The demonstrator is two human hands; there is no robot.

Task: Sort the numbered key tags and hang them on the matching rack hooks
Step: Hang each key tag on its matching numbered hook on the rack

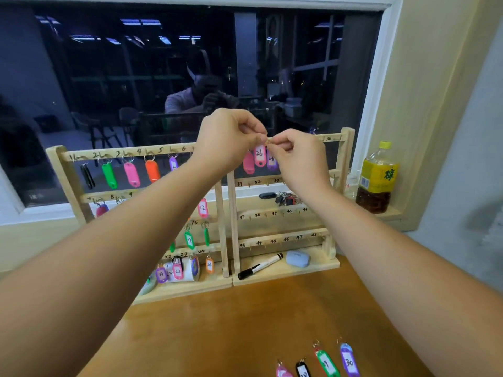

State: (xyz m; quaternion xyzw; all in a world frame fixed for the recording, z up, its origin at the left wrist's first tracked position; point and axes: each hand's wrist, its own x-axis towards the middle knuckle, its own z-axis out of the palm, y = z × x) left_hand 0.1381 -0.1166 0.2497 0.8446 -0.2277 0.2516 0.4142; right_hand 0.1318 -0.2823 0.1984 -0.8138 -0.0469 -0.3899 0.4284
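Standing on the desk (217,322), the rack (343,159) has left hand (228,140) and right hand (296,156) at its top rail, each grip pinched on the ring (268,142) of pink tag 26 (260,155), which probably next needs slipping over its hook.

The rack (233,213) was pale bare wood — matt, lightly grained. The desk (217,336) was a warmer wood, smooth with a soft sheen. The key tags (349,361) at five o'clock on it were glossy plastic with paper inserts and thin metal rings (315,344). At three o'clock the bottle (377,202) was clear plastic, its label (379,172) shiny; the window pane (136,77) was reflective glass.
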